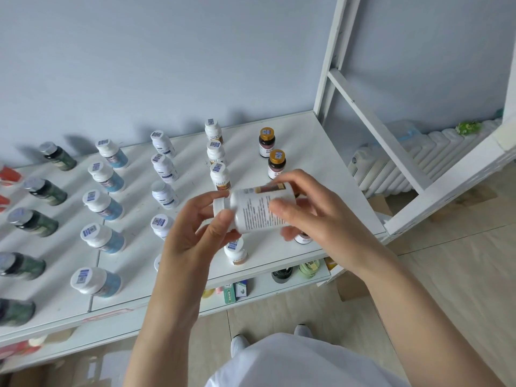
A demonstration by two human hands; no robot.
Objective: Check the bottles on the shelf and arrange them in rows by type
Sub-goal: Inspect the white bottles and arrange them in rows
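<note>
A white bottle (pixel 257 212) is held sideways above the shelf (pixel 307 135) front edge, left grip (pixel 195 230) curled at its cap, right grip (pixel 315 216) round its body; bare room is left rear-right.

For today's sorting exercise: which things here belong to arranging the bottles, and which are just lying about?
Job: held white bottle; left hand; right hand; blue-label bottles; green bottles; brown gold-capped bottles; top shelf.
Lying about: radiator; small boxes on lower shelf.

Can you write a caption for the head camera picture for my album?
The left hand and right hand hold a white pill bottle sideways over a shelf lined with rows of bottles.
</note>
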